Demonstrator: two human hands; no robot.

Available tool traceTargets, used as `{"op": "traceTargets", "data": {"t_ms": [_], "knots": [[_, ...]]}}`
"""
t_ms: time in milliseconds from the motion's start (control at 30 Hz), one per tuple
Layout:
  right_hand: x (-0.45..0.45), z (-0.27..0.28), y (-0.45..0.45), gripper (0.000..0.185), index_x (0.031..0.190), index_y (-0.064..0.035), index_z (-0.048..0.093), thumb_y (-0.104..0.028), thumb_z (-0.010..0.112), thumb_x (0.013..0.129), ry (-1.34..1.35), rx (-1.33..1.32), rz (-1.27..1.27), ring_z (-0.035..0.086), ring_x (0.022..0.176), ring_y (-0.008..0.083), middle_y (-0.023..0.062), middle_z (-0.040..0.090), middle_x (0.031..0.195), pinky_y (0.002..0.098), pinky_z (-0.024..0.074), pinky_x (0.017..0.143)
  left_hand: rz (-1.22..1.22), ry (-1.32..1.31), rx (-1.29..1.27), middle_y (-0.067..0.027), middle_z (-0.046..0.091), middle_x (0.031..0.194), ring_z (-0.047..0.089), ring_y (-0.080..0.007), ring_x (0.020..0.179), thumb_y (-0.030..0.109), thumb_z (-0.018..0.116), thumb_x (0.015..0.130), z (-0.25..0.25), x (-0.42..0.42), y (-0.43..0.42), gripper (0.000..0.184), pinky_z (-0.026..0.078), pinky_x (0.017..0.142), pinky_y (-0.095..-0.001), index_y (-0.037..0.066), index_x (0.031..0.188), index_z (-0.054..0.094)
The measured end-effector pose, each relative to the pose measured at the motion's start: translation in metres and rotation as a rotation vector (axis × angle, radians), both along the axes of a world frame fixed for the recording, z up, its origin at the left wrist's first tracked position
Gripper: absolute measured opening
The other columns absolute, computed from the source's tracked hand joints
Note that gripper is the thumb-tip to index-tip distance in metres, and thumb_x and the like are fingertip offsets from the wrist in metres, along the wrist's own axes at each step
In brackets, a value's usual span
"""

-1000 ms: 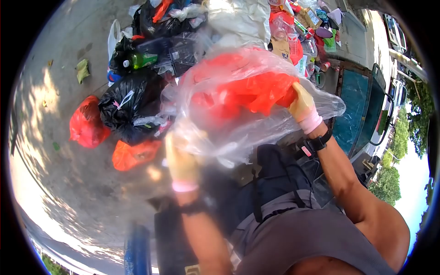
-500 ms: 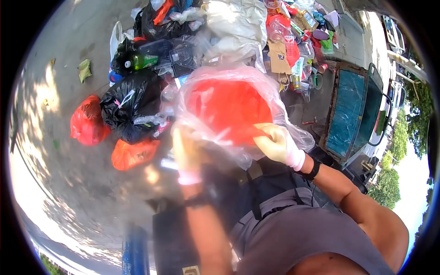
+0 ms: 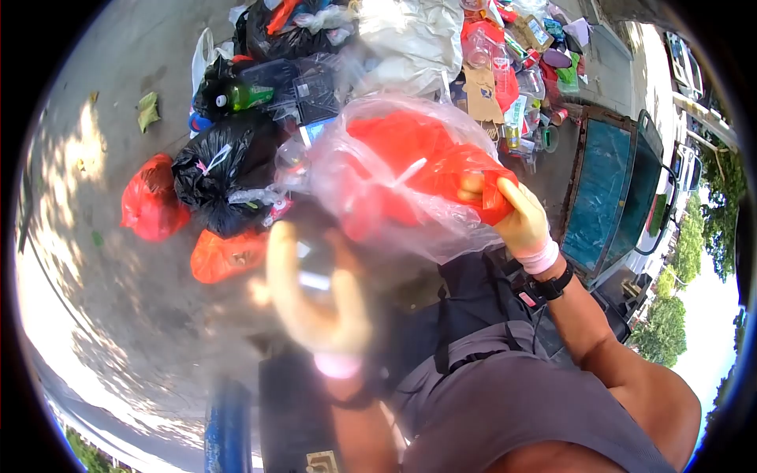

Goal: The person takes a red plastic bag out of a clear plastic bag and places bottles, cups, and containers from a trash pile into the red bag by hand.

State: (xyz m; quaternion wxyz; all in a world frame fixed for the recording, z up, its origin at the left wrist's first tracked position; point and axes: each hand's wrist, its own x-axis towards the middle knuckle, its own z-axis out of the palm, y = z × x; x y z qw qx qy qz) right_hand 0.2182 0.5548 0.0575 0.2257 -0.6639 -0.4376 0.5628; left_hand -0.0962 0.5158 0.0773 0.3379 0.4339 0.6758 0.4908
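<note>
My right hand (image 3: 520, 221), in a pale yellow glove with a pink cuff, pinches the edge of a red plastic bag (image 3: 441, 158). Around and under the red film spreads a clear, cloudy plastic bag (image 3: 339, 169), partly crumpled. Lower and to the left, my left hand (image 3: 315, 303) is blurred, with its thumb and fingers curved apart. Nothing shows in its grasp, and it is separate from both bags. Close by on the ground lie an orange tied bag (image 3: 229, 256) and a black tied bag (image 3: 213, 177).
A heap of mixed rubbish lies ahead, with a white sack (image 3: 410, 47), a green bottle (image 3: 244, 97) and flattened cardboard (image 3: 481, 94). A red tied bag (image 3: 150, 197) rests at left. On the right stands a blue-green metal-framed panel (image 3: 597, 193); a blue post (image 3: 227, 430) is below.
My left hand has let go of the bag edge and moved down, its fingers spreading. My right hand has shifted right and up, pulling the red bag, which is now more bunched.
</note>
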Motion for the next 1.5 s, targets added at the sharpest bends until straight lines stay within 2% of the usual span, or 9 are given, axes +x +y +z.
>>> {"op": "traceTargets", "data": {"t_ms": [100, 300, 500, 633, 700, 833, 1033, 1267, 1500], "knots": [[-0.012, 0.013, -0.006, 0.041, 0.126, 0.0105, 0.071, -0.018, 0.044, 0.115, 0.120, -0.162, -0.073, 0.073, 0.110, 0.0227, 0.0174, 0.078, 0.122, 0.0335, 0.0533, 0.102, -0.555, 0.093, -0.005, -0.0256, 0.057, 0.155, 0.056, -0.0441, 0.142, 0.006, 0.082, 0.084, -0.016, 0.037, 0.018, 0.071, 0.043, 0.119, -0.0511, -0.003, 0.149, 0.057], [-0.036, 0.037, -0.006, 0.016, 0.097, 0.0003, 0.075, 0.001, 0.078, 0.081, -0.185, 0.637, 0.546, 0.074, 0.106, 0.0416, 0.0203, 0.076, 0.112, 0.0488, 0.0589, 0.094, -0.627, 0.275, -0.147, -0.0210, 0.066, 0.145, 0.063, -0.0417, 0.131, 0.016, 0.084, 0.081, -0.088, 0.054, -0.001, 0.057, 0.048, 0.113, -0.0525, 0.006, 0.136, 0.069], [-0.041, 0.042, -0.016, 0.036, 0.113, 0.0014, 0.075, -0.010, 0.084, 0.081, -0.035, 0.337, 1.016, 0.063, 0.132, 0.0414, 0.0234, 0.069, 0.135, 0.0577, 0.0487, 0.113, -0.442, -0.171, -0.111, -0.0164, 0.077, 0.124, 0.071, -0.0377, 0.121, 0.007, 0.078, 0.085, -0.086, 0.038, -0.014, 0.018, 0.054, 0.108, -0.0449, 0.002, 0.103, 0.077], [-0.014, 0.037, -0.012, 0.068, 0.160, 0.0014, 0.047, -0.015, 0.074, 0.099, 0.441, -0.322, 0.595, 0.061, 0.141, 0.0327, 0.0196, 0.054, 0.161, 0.0468, 0.0524, 0.113, -0.230, -0.501, -0.267, -0.0135, 0.079, 0.116, 0.072, -0.0336, 0.116, 0.007, 0.078, 0.086, -0.079, 0.024, -0.036, 0.017, 0.054, 0.109, -0.0443, -0.001, 0.101, 0.076], [0.002, 0.018, 0.004, 0.058, 0.158, 0.0020, 0.050, -0.022, 0.066, 0.107, 0.856, -0.620, -0.220, 0.061, 0.141, 0.0276, 0.0175, 0.057, 0.159, 0.0408, 0.0524, 0.113, -0.248, -0.519, -0.223, -0.0132, 0.079, 0.115, 0.072, -0.0335, 0.117, 0.014, 0.075, 0.094, -0.087, 0.016, -0.049, 0.015, 0.052, 0.110, -0.0468, -0.001, 0.100, 0.074], [0.017, -0.069, 0.032, 0.073, 0.153, 0.0037, 0.054, -0.046, 0.074, 0.103, -0.214, -0.370, 0.083, 0.068, 0.128, 0.0230, 0.0147, 0.067, 0.145, 0.0349, 0.0555, 0.105, -0.335, -0.458, -0.180, -0.0155, 0.079, 0.118, 0.071, -0.0364, 0.121, 0.023, 0.069, 0.103, -0.089, 0.003, -0.055, 0.024, 0.051, 0.113, -0.0503, 0.000, 0.099, 0.073], [0.000, -0.187, 0.041, 0.069, 0.147, 0.0054, 0.061, -0.039, 0.081, 0.098, -0.197, -0.673, -0.050, 0.070, 0.121, 0.0217, 0.0150, 0.072, 0.139, 0.0359, 0.0573, 0.098, -0.314, -0.527, -0.261, -0.0192, 0.077, 0.123, 0.070, -0.0388, 0.124, 0.023, 0.068, 0.103, -0.082, -0.007, -0.058, 0.026, 0.051, 0.113, -0.0512, -0.003, 0.103, 0.072], [0.008, -0.128, 0.041, 0.026, 0.114, 0.0006, 0.076, -0.023, 0.072, 0.106, -0.050, -0.245, -0.246, 0.069, 0.074, 0.0080, 0.0009, 0.077, 0.093, 0.0274, 0.0571, 0.067, -0.392, -0.354, -0.413, -0.0191, 0.073, 0.133, 0.071, -0.0336, 0.121, 0.015, 0.069, 0.100, -0.096, -0.025, -0.062, 0.025, 0.054, 0.109, -0.0430, -0.003, 0.118, 0.071], [0.051, -0.050, 0.029, 0.030, 0.125, -0.0047, 0.075, -0.024, 0.067, 0.104, -0.636, 0.079, -0.057, 0.074, 0.082, 0.0199, 0.0213, 0.076, 0.095, 0.0363, 0.0577, 0.079, -0.544, 0.080, -0.491, -0.0246, 0.069, 0.137, 0.066, -0.0376, 0.131, 0.009, 0.071, 0.091, -0.145, 0.000, -0.041, 0.054, 0.051, 0.114, -0.0409, -0.002, 0.143, 0.064]]}}
